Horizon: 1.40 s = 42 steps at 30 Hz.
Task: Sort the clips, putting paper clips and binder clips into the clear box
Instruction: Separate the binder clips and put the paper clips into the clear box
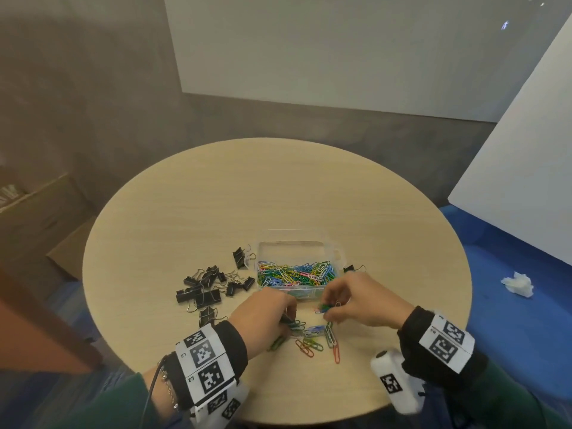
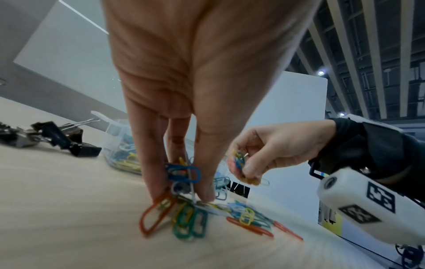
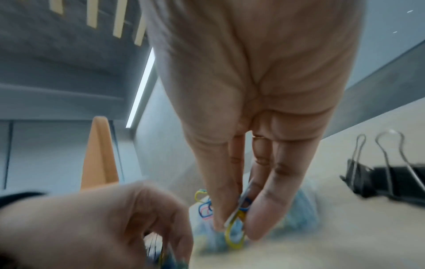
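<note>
A clear box holding several coloured paper clips stands mid-table. In front of it lies a loose pile of coloured paper clips. My left hand reaches down into that pile, its fingertips pinching a small bunch of paper clips against the table. My right hand hovers just above the pile, near the box's front wall, pinching a few paper clips between thumb and fingers. Black binder clips lie in a heap left of the box.
One binder clip leans by the box's left wall and another lies at its right end. The round wooden table ends close behind my wrists. A crumpled white tissue lies on the blue floor to the right.
</note>
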### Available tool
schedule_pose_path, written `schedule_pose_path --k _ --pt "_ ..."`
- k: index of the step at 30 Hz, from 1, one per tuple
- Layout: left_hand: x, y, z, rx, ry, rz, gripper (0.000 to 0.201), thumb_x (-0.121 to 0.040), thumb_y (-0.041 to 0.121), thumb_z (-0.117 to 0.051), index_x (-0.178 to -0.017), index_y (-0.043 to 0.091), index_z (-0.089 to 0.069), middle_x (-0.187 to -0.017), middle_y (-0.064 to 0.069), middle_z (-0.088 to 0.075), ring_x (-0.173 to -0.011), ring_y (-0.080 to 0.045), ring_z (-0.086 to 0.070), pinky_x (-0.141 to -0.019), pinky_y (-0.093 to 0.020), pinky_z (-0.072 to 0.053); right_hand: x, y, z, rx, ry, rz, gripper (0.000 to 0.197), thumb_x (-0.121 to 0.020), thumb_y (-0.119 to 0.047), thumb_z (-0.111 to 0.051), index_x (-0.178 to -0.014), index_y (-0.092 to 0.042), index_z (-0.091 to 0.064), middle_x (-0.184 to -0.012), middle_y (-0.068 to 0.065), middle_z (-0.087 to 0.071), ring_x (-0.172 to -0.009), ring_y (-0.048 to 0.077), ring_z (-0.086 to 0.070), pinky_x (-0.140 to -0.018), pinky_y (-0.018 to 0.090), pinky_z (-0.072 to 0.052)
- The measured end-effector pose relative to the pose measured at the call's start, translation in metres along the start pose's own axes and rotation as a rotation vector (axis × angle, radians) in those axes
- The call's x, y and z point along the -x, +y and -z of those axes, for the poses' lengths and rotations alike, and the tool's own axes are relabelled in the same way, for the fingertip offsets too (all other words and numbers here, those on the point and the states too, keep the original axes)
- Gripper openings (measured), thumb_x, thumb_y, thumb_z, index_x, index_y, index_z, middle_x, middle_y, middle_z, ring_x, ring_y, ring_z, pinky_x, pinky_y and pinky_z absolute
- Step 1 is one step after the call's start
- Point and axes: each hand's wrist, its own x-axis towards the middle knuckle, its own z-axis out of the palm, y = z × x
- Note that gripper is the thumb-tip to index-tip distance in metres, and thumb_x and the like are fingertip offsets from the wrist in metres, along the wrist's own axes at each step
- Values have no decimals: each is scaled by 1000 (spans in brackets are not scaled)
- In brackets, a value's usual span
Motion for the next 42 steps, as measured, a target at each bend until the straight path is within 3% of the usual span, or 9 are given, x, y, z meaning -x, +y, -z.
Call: schedule_pose_path --k 5,8,14,19,24,29,35,38,42 --pt "4 0 2 39 26 -13 18 -87 16 -65 -104 19 -66 -107 1 -68 -94 -14 -63 -73 -17 -41 -16 -3 32 -46 236 43 12 -76 -17 -78 -86 -14 -73 -82 5 -74 -71 13 -66 -70 30 -54" --pt "7 1 3 73 30 -25 17 -87 16 -64 -103 20 -66 -107 1 -67 -92 -13 -61 -76 -21 -48 -30 -5 32 -13 347 90 11 -80 -19 -75 -91 -18 -74 -87 -3 -73 -81 8 -65 -74 22 -51" --pt "10 -1 16 160 65 -21 16 -83 24 -70 -99 21 -66 -101 4 -66 -80 -8 -54 -74 -22 -46 -35 5 27 -18 345 82 12 -87 -21 -68 -97 -18 -72 -93 -6 -72 -85 -2 -64 -69 3 -45" --pt "-7 2 38 203 144 -35 14 -82 22 -73 -95 20 -67 -96 1 -68 -75 -11 -56 -70 -24 -46 -26 10 39 35 349 79 12 -88 -24 -66 -96 -19 -73 -91 -7 -72 -84 -3 -64 -69 5 -45" --pt "-34 11 59 196 245 -84 10 -85 15 -69 -94 20 -69 -98 2 -70 -86 -13 -62 -76 -25 -50 -19 7 41 30 294 105 13 -89 -26 -65 -97 -21 -73 -91 -7 -73 -84 -2 -65 -74 10 -50" --pt "-45 2 51 84 190 -79 23 -92 10 -59 -112 19 -67 -114 1 -67 -107 -15 -59 -92 -26 -46 -17 2 39 29 235 135 14 -90 -25 -63 -99 -21 -73 -94 -8 -73 -88 1 -65 -81 19 -54" --pt "-39 -8 37 -42 135 -124 25 -96 15 -51 -116 22 -65 -115 3 -64 -108 -18 -57 -90 -38 -49 -21 -3 28 102 244 189 19 -94 -15 -56 -102 -18 -73 -98 -7 -70 -88 0 -61 -74 6 -45" --pt "-37 -11 33 -123 31 -129 26 -97 25 -47 -118 23 -63 -115 1 -61 -105 -21 -58 -87 -40 -49 -24 -6 12 182 141 244 24 -96 -17 -53 -113 -20 -69 -112 -5 -67 -100 6 -58 -88 18 -46" --pt "-35 -10 35 -255 88 -55 36 -99 37 -41 -129 22 -55 -126 3 -56 -117 -20 -51 -94 -39 -43 -28 -5 0 354 71 201 31 -99 -21 -44 -122 -15 -64 -126 0 -61 -114 20 -57 -99 37 -45"
